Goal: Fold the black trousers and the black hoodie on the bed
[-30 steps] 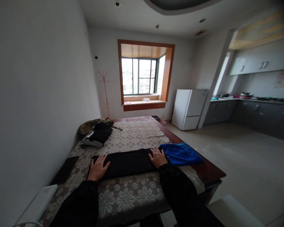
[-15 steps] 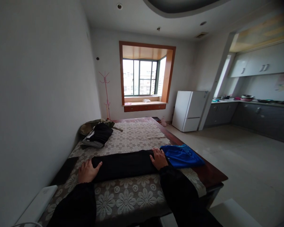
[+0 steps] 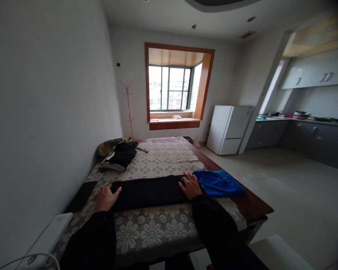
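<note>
A long black garment (image 3: 149,192) lies folded in a strip across the near part of a table covered with a floral lace cloth (image 3: 146,232). My left hand (image 3: 105,198) grips the strip's left end, thumb on top. My right hand (image 3: 190,185) rests flat on its right end, fingers spread. A blue garment (image 3: 218,183) lies just right of my right hand, touching the black strip's end.
A pile of folded dark and grey clothes (image 3: 118,155) sits at the table's far left by the wall. A white device (image 3: 45,240) lies at the near left corner. The table's wooden edge (image 3: 253,208) is at right; a white fridge (image 3: 228,129) and kitchen counter stand beyond.
My left hand slid left off the top of the black garment and closed around its left end. My right hand stayed on the right end. The view tilted slightly.
</note>
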{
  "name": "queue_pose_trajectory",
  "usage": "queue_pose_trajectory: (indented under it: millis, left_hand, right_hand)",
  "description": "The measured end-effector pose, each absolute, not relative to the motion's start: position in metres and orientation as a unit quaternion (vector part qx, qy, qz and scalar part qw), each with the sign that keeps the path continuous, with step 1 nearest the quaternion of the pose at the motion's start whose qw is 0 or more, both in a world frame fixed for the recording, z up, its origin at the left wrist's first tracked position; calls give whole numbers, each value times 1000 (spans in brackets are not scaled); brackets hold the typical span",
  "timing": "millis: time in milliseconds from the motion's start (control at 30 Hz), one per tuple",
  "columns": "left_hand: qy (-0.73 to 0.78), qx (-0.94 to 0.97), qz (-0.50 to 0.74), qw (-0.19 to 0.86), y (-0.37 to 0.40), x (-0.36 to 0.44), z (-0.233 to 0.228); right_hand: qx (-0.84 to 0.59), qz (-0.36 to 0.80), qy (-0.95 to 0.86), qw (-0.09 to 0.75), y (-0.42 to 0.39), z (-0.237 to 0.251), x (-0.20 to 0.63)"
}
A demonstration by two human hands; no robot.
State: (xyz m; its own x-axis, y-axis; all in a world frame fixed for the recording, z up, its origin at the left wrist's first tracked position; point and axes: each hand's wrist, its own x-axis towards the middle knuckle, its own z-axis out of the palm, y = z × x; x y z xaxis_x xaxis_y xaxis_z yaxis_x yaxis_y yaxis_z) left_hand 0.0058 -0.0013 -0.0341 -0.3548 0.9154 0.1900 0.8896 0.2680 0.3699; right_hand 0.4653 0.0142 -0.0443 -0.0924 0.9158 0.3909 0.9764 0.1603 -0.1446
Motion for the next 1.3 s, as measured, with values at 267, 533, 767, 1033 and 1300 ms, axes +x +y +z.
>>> queue_pose_trajectory:
  millis: [267, 533, 767, 1033, 1300]
  left_hand:
    - [788, 576, 217, 34, 0, 5, -37]
    - [792, 567, 221, 47, -2, 10, -32]
    - [799, 559, 212, 57, -5, 13, -24]
    - [796, 562, 216, 62, -8, 15, -22]
    - [767, 562, 296, 96, -6, 13, -24]
  right_hand:
    - [-615, -139, -725, 276, 16, -51, 468]
    - [-614, -98, -744, 246, 17, -54, 466]
    - [-638, -148, -703, 277, 15, -51, 466]
    - [-614, -122, -735, 261, 15, -52, 466]
    - [-650, -138, -691, 283, 13, -49, 465]
